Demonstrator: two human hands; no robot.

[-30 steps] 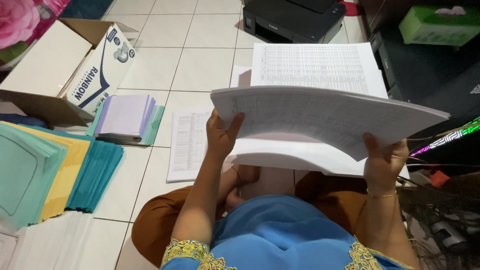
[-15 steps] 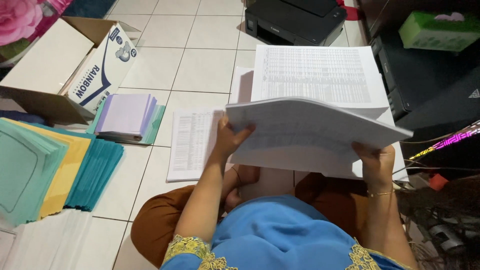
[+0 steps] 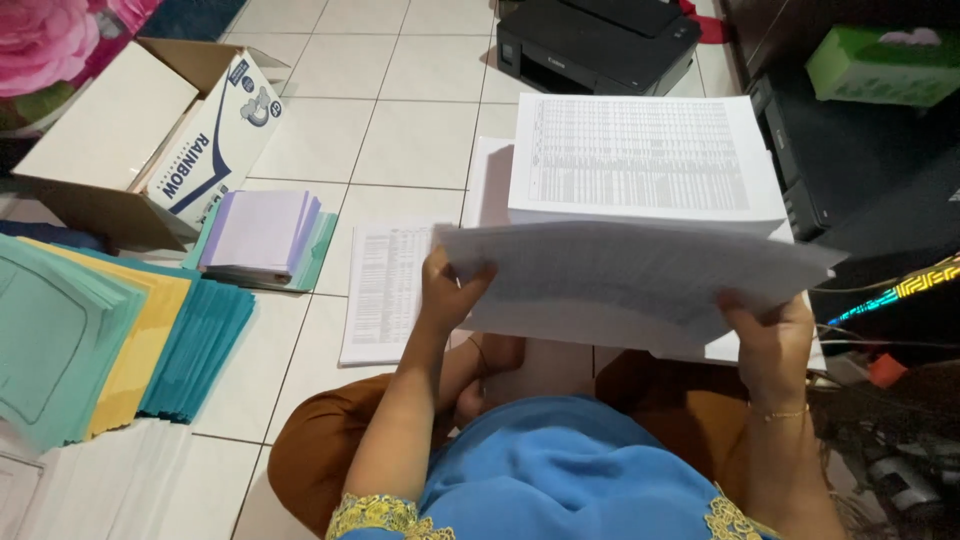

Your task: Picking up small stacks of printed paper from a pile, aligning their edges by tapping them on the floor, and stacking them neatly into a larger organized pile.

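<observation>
Nearest the camera, over a blue garment and brown fabric in the lap, both hands hold a thick sheaf of printed sheets [image 3: 640, 280] level above the knees: the left hand [image 3: 447, 295] pinches the sheaf's left edge, thumb on top and fingers curled under, while the right hand [image 3: 775, 335] clamps the right near corner, fingers wrapped over the top and thumb hidden beneath. To handle this well, it seems wise to keep both grips even so the sheets stay square and none fan out or slide from the sagging middle, and to keep the sheaf flat while carrying it. Just beyond, touching or nearly under the sheaf's far edge, a tall pile of printed paper [image 3: 640, 160] stands on the tiled floor [image 3: 420, 140], with a single printed page [image 3: 385, 290] lying flat beside the left wrist. Further left lie teal and yellow folders [image 3: 110, 340], a small stack of lilac sheets [image 3: 262, 235], and an open cardboard box [image 3: 150, 140]; farthest off sit a black printer [image 3: 600, 40] and a green tissue box [image 3: 885, 62]
</observation>
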